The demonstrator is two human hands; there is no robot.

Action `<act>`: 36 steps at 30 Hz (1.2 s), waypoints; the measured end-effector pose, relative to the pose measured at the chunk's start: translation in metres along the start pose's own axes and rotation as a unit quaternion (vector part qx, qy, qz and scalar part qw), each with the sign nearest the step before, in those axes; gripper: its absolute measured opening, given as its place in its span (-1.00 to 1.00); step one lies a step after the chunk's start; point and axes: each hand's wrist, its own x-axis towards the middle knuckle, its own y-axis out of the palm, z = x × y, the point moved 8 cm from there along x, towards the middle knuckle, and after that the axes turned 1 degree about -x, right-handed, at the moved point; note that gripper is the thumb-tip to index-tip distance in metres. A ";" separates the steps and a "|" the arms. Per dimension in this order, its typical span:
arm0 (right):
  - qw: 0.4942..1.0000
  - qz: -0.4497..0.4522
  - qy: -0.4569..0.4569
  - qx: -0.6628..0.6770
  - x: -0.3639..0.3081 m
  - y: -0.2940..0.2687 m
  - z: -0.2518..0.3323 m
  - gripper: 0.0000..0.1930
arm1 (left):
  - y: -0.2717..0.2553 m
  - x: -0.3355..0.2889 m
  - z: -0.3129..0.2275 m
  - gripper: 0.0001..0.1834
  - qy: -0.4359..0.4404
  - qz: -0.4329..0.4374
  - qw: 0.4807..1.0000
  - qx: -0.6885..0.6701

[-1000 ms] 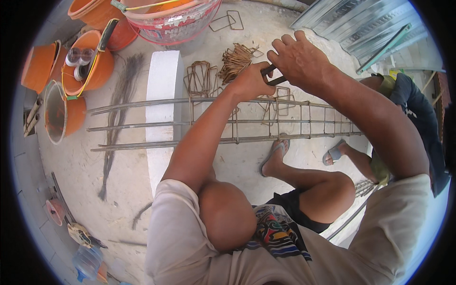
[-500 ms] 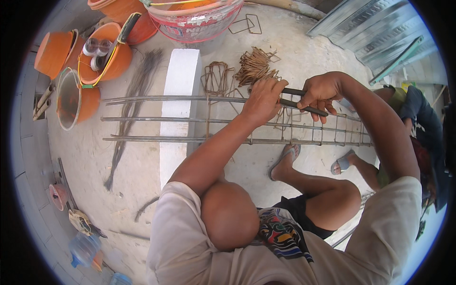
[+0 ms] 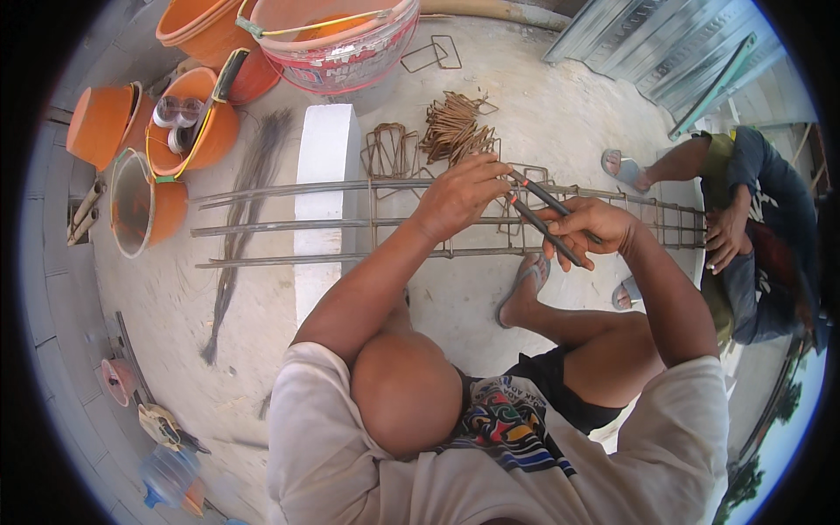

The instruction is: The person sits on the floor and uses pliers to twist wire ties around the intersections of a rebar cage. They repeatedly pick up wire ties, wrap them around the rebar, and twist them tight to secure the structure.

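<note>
A pair of pliers [image 3: 544, 229] with long black handles, red near the jaws, is in my right hand [image 3: 591, 226]. Its handles point down to the right, and its jaws are by the fingers of my left hand [image 3: 462, 197]. That hand is closed at the upper bar of a steel rebar cage [image 3: 394, 222]; what its fingers pinch is hidden. Long bars with square wire stirrups form the cage, whose left part crosses a white block [image 3: 320, 157]. Just beyond my left hand lie a pile of rusty stirrups [image 3: 455, 124] and several looser stirrups [image 3: 389, 150].
A bundle of thin tie wire [image 3: 229, 284] lies left of the block. Orange buckets [image 3: 188, 122] and a large pail [image 3: 332, 48] stand at the back left. A co-worker's hand [image 3: 728, 229] is at the cage's right end. Corrugated metal sheet [image 3: 656, 52] leans at the back right.
My right hand has come down and nearer, swinging the pliers' handles to a steeper slant. My left hand stays near the upper bar. The co-worker's hands have come into sight at the cage.
</note>
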 end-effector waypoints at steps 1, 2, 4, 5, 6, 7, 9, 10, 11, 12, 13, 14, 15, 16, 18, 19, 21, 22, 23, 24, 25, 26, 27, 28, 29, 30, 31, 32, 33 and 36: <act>1.000 -0.022 -0.007 0.000 -0.003 0.006 -0.007 -0.32 | -0.002 0.001 -0.002 -0.80 -0.002 -0.010 1.000 -0.005; 0.999 -0.045 -0.013 0.000 -0.008 0.009 -0.013 -0.25 | -0.003 0.003 -0.003 -0.83 -0.004 -0.020 1.000 -0.010; 0.999 -0.037 -0.009 0.001 -0.016 0.009 -0.035 -0.12 | -0.009 0.002 0.024 -0.83 -0.198 -0.065 0.967 -0.143; 0.998 -0.053 -0.018 -0.004 -0.019 0.008 -0.048 -0.14 | -0.012 -0.002 0.036 -0.82 -0.292 -0.087 0.931 -0.202; 0.997 -0.069 -0.027 -0.010 -0.023 0.006 -0.060 -0.16 | -0.018 -0.006 0.049 -0.79 -0.348 -0.151 0.882 -0.278; 0.996 -0.081 -0.027 -0.013 -0.027 0.004 -0.074 -0.17 | -0.023 -0.013 0.063 -0.76 -0.400 -0.213 0.820 -0.349; 0.987 -0.132 -0.036 -0.082 -0.030 -0.013 -0.104 -0.21 | -0.035 -0.021 0.070 -0.71 -0.450 -0.244 0.756 -0.408; 0.980 -0.155 -0.040 -0.116 -0.031 -0.017 -0.113 -0.23 | -0.048 -0.023 0.069 -0.70 -0.456 -0.220 0.766 -0.396; 0.971 -0.208 -0.053 -0.108 -0.036 -0.013 -0.112 -0.28 | -0.060 -0.025 0.065 -0.69 -0.463 -0.195 0.775 -0.384; 0.946 -0.264 -0.057 -0.179 -0.040 -0.020 -0.110 -0.29 | -0.068 -0.027 0.059 -0.68 -0.472 -0.149 0.791 -0.358; 0.913 -0.320 -0.062 -0.247 -0.042 -0.028 -0.107 -0.31 | -0.076 -0.028 0.049 -0.68 -0.480 -0.102 0.806 -0.330; 0.868 -0.372 -0.092 -0.316 -0.044 -0.043 -0.110 -0.28 | -0.078 -0.024 0.037 -0.68 -0.485 -0.050 0.819 -0.304; 0.811 -0.429 -0.110 -0.382 -0.049 -0.057 -0.113 -0.25 | -0.077 -0.020 0.023 -0.69 -0.484 0.005 0.829 -0.278; 0.791 -0.447 -0.074 -0.411 -0.048 -0.058 -0.112 -0.23 | -0.084 -0.019 0.008 -0.69 -0.487 0.055 0.837 -0.243; 0.741 -0.488 0.004 -0.462 -0.063 -0.049 -0.103 -0.19 | -0.090 -0.013 -0.020 -0.71 -0.456 0.144 0.865 -0.153; 0.666 -0.533 -0.068 -0.517 -0.073 -0.017 -0.074 -0.17 | -0.100 -0.013 -0.034 -0.72 -0.430 0.177 0.881 -0.090; 0.560 -0.545 -0.274 -0.561 -0.089 0.044 -0.024 -0.25 | -0.103 -0.004 -0.065 -0.74 -0.401 0.227 0.887 -0.029; 0.521 -0.528 -0.333 -0.582 -0.097 0.088 0.000 -0.33 | -0.103 -0.001 -0.080 -0.75 -0.371 0.234 0.899 -0.016; 0.478 -0.510 -0.389 -0.600 -0.106 0.130 0.022 -0.40 | -0.104 0.002 -0.094 -0.75 -0.340 0.240 0.909 -0.004; 0.500 -0.481 -0.374 -0.615 -0.100 0.148 0.034 -0.49 | -0.105 0.007 -0.107 -0.76 -0.308 0.246 0.919 0.011; 0.522 -0.454 -0.355 -0.629 -0.096 0.161 0.042 -0.57 | -0.105 0.014 -0.119 -0.76 -0.291 0.243 0.925 0.005; 0.542 -0.425 -0.336 -0.642 -0.091 0.167 0.044 -0.65 | -0.106 0.022 -0.131 -0.77 -0.274 0.240 0.931 -0.001; 0.553 -0.429 -0.359 -0.617 -0.094 0.166 0.047 -0.71 | -0.109 0.026 -0.140 -0.77 -0.258 0.237 0.937 -0.006; 0.563 -0.429 -0.383 -0.593 -0.093 0.164 0.050 -0.77 | -0.116 0.026 -0.142 -0.77 -0.263 0.231 0.937 0.014; 0.573 -0.428 -0.407 -0.568 -0.092 0.163 0.051 -0.81 | -0.125 0.025 -0.142 -0.77 -0.268 0.224 0.936 0.033; 0.577 -0.429 -0.439 -0.539 -0.094 0.163 0.051 -0.81 | -0.136 0.023 -0.141 -0.76 -0.273 0.217 0.936 0.053; 0.579 -0.430 -0.466 -0.512 -0.096 0.161 0.048 -0.81 | -0.144 0.018 -0.133 -0.72 -0.278 0.194 0.940 0.047; 0.582 -0.430 -0.492 -0.484 -0.098 0.160 0.046 -0.80 | -0.146 0.006 -0.124 -0.71 -0.327 0.201 0.923 -0.006; 0.651 -0.389 -0.487 -0.434 -0.089 0.157 0.043 -0.80 | -0.148 -0.004 -0.119 -0.71 -0.373 0.207 0.902 -0.059; 0.824 -0.259 -0.413 -0.290 -0.056 0.161 0.023 -0.78 | -0.149 -0.038 -0.102 -0.70 -0.413 0.282 0.846 -0.184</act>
